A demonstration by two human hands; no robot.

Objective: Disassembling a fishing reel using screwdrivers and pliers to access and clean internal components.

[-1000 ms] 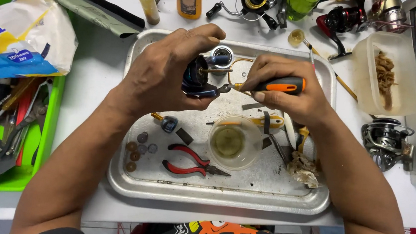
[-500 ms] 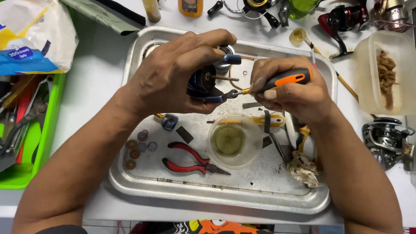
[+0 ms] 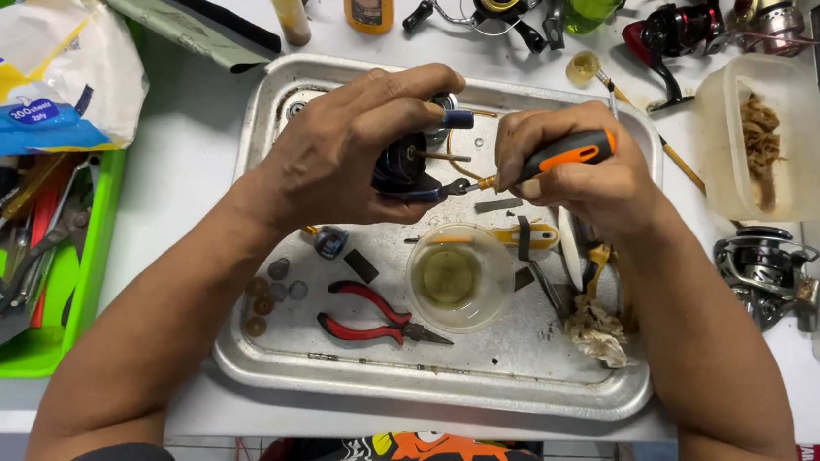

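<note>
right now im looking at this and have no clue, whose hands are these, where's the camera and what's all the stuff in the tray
The camera sits on the person's head and looks down, so both hands are their own. The left hand grips a dark fishing reel body. The right hand holds an orange-and-black screwdriver with its tip at the reel. Beneath them is a metal tray holding red-handled pliers, a clear cup of yellowish liquid and small round parts. A green bin of tools stands to the left; more reels lie around.
</note>
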